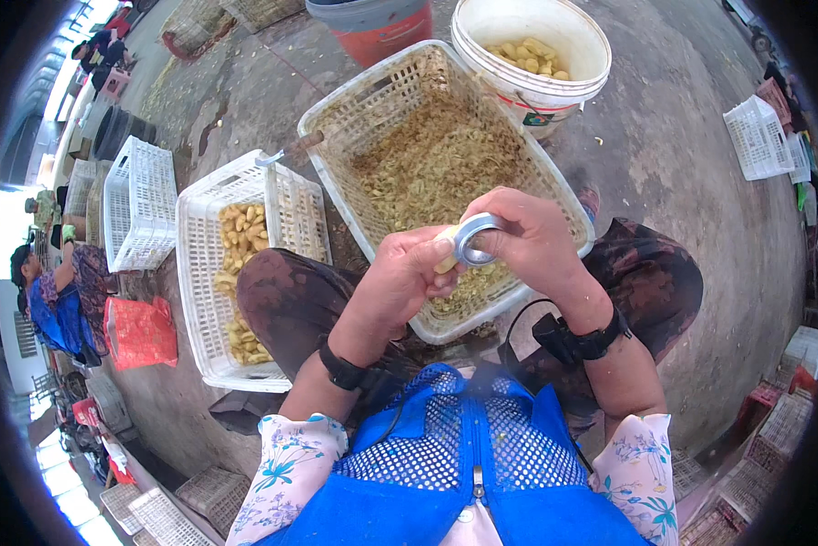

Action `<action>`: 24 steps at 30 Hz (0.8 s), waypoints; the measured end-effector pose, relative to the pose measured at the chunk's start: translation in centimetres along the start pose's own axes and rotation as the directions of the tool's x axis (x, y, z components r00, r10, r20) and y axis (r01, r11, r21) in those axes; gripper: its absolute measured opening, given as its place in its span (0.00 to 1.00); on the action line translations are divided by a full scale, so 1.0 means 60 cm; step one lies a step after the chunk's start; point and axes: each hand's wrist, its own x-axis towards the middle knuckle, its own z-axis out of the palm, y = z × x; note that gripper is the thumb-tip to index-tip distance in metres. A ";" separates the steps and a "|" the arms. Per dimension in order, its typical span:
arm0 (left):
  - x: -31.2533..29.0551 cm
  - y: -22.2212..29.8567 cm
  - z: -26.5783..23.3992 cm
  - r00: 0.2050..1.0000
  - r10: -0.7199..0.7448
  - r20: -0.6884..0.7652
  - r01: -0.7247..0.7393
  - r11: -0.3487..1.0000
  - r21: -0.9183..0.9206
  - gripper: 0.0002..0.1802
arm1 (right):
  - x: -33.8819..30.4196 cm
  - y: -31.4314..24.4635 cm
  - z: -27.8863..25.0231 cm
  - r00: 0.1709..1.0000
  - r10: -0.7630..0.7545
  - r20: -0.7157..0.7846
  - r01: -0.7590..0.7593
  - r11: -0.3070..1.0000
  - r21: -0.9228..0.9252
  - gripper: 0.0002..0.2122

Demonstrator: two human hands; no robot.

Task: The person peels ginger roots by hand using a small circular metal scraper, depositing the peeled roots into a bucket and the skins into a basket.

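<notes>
Over the waste crate, my left hand point(401, 271) is closed around a small pale yellow piece point(446, 265) that looks like a peeled root or tuber; its exact kind cannot be made out. My right hand point(534, 238) grips a shiny metal ring-shaped tool point(464, 244), its edge against the piece. Beneath both hands stands the off-white plastic crate point(554, 187), holding a heap of brown and yellowish peelings point(436, 159). To its left, a white slotted crate point(195, 300) contains many yellow-tan pieces point(242, 227), partly hidden by my left knee.
A white bucket point(527, 86) with yellow pieces inside stands beyond the crate, beside a grey-and-red bucket point(381, 36). A wooden-handled hooked tool point(290, 148) rests across the crate rims. At far left another person point(63, 291) sits near a red bag point(142, 332) and a white crate point(140, 205).
</notes>
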 end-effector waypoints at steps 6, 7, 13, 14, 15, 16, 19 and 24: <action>-0.002 0.006 0.000 0.993 -0.013 0.121 0.037 0.980 -0.196 0.25 | 0.002 -0.006 -0.019 0.998 0.058 -0.033 -0.060 0.996 -0.061 0.03; -0.002 0.008 0.003 0.992 -0.012 0.122 0.036 0.981 -0.193 0.25 | 0.001 -0.006 -0.020 0.998 0.054 -0.034 -0.056 0.997 -0.060 0.03; 0.007 0.001 0.007 0.998 0.013 0.065 0.006 0.961 -0.275 0.25 | -0.004 0.003 0.001 0.998 0.004 -0.069 0.004 0.994 0.113 0.06; 0.007 0.000 0.007 0.998 0.007 0.056 0.009 0.962 -0.273 0.24 | -0.003 0.004 0.004 0.994 -0.076 -0.084 0.077 0.997 0.011 0.07; 0.008 -0.001 0.007 0.999 0.001 0.048 0.012 0.962 -0.272 0.24 | -0.003 0.005 0.005 0.983 -0.156 -0.092 0.148 0.985 -0.092 0.08; 0.008 0.000 0.007 0.999 0.001 0.048 0.012 0.962 -0.272 0.24 | -0.003 0.006 0.006 0.984 -0.156 -0.091 0.147 0.985 -0.092 0.08; 0.002 0.002 0.002 1.000 -0.008 0.030 0.015 0.971 -0.239 0.23 | -0.004 0.009 0.007 0.988 -0.086 -0.129 0.072 0.991 -0.111 0.07; -0.006 0.012 0.003 0.997 0.027 0.074 -0.007 0.967 -0.255 0.28 | 0.000 0.010 -0.017 0.990 0.017 -0.139 -0.044 0.981 -0.191 0.05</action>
